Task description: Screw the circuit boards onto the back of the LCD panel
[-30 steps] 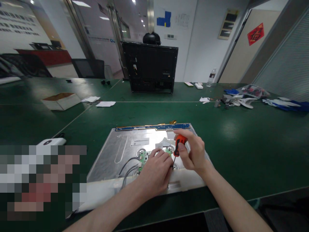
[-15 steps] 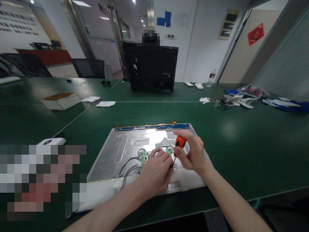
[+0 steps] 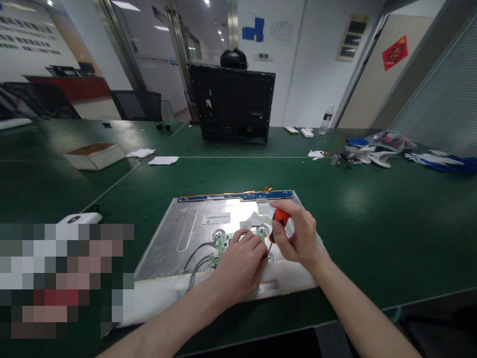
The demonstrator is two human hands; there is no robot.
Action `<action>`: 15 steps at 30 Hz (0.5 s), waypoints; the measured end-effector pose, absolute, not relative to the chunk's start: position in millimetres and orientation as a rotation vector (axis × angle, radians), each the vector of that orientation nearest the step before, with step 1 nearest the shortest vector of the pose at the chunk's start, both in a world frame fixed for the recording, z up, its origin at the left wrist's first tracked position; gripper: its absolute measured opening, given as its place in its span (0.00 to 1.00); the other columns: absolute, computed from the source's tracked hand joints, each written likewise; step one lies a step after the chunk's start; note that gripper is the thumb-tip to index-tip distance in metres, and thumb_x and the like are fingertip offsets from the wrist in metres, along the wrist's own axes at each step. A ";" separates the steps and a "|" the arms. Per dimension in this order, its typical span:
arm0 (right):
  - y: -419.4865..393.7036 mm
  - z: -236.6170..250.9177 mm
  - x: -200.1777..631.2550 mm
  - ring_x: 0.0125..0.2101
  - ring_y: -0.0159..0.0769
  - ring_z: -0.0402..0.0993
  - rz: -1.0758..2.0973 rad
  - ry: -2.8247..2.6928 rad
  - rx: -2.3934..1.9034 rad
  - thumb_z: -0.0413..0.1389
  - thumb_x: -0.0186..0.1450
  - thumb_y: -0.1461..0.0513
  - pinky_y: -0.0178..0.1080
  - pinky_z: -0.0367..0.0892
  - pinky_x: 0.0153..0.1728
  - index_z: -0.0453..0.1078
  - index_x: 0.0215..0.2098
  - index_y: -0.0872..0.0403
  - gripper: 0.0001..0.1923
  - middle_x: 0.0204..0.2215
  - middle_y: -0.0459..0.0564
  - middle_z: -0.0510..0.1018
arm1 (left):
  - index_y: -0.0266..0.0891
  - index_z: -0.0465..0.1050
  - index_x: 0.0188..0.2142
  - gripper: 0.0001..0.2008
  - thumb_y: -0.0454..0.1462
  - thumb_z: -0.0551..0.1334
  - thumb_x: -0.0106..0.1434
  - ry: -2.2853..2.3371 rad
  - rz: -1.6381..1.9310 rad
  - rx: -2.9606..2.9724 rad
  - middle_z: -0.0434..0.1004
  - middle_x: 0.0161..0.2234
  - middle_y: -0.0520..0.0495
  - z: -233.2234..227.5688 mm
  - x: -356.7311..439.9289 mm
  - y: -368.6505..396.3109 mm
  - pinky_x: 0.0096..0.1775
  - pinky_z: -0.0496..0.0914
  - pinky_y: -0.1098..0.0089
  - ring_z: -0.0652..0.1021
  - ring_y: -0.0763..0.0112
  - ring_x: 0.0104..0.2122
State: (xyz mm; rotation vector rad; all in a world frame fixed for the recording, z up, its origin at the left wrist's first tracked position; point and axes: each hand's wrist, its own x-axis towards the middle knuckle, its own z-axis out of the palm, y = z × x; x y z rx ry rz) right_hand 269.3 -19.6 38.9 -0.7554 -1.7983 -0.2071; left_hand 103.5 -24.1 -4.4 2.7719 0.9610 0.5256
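While right hand [image 3: 301,234] grips screwdriver [image 3: 281,217], box [image 3: 93,160] gapes.

Two hands [image 3: 242,258] [image 3: 303,236] are seen, one screwdriver [image 3: 280,219], two circuit boards [image 3: 222,242] [image 3: 261,196], one silver display panel [image 3: 169,241], one bottle [image 3: 327,121], one open box [image 3: 96,160]

Your two forearms are bare as far as they show. Your left forearm [image 3: 179,318] enters at the bottom edge, left of centre, broad there and tapering smoothly to a slim wrist. Your right forearm [image 3: 359,306] comes in from the lower right, likewise wider at the edge and narrower at the wrist. Your left hand [image 3: 244,261], near the centre of the frame, is ungloved, its knuckles softly rounded. Your right hand [image 3: 302,233], right of centre, is ungloved too, with slender fingers; your nails are too small to make out.
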 end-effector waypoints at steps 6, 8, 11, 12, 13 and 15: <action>-17.4 35.3 268.5 0.21 0.28 0.67 -0.211 -1.808 -0.762 0.53 0.66 0.62 0.32 0.65 0.23 0.63 0.48 0.52 0.12 0.27 0.43 0.73 | 0.40 0.73 0.38 0.06 0.31 0.58 0.63 0.962 0.539 2.771 0.78 0.39 0.45 -6.2 103.3 -23.7 0.55 0.61 0.54 0.75 0.59 0.45; -17.4 35.4 269.1 0.21 0.29 0.67 -0.185 -1.820 -0.746 0.52 0.66 0.61 0.33 0.66 0.23 0.63 0.49 0.53 0.13 0.27 0.44 0.73 | 0.39 0.73 0.39 0.06 0.31 0.58 0.63 0.962 0.545 2.772 0.78 0.40 0.45 -6.6 103.5 -23.4 0.56 0.61 0.54 0.75 0.59 0.45; -18.8 37.6 270.6 0.23 0.31 0.68 -0.151 -1.834 -0.727 0.48 0.66 0.61 0.35 0.67 0.24 0.64 0.49 0.54 0.14 0.27 0.45 0.72 | 0.39 0.72 0.39 0.06 0.31 0.58 0.64 0.964 0.544 2.778 0.78 0.39 0.45 -6.4 103.9 -23.5 0.56 0.61 0.54 0.75 0.59 0.44; -19.5 38.4 271.1 0.24 0.32 0.69 -0.140 -1.836 -0.724 0.47 0.66 0.61 0.35 0.67 0.25 0.64 0.50 0.54 0.15 0.27 0.46 0.72 | 0.39 0.72 0.38 0.06 0.31 0.58 0.64 0.965 0.540 2.781 0.78 0.39 0.45 -6.1 104.1 -23.6 0.56 0.61 0.54 0.75 0.60 0.44; -20.1 39.1 271.5 0.24 0.32 0.69 -0.129 -1.837 -0.723 0.46 0.66 0.62 0.35 0.67 0.25 0.64 0.50 0.54 0.15 0.27 0.46 0.72 | 0.39 0.72 0.37 0.05 0.31 0.58 0.64 0.967 0.535 2.785 0.77 0.38 0.46 -5.8 104.2 -23.8 0.56 0.61 0.54 0.75 0.60 0.43; -21.1 40.1 271.8 0.24 0.32 0.70 -0.121 -1.836 -0.733 0.45 0.66 0.63 0.35 0.67 0.24 0.64 0.51 0.54 0.16 0.28 0.47 0.73 | 0.40 0.72 0.36 0.06 0.30 0.58 0.64 0.972 0.527 2.795 0.77 0.37 0.46 -5.3 104.4 -24.3 0.56 0.61 0.54 0.75 0.61 0.41</action>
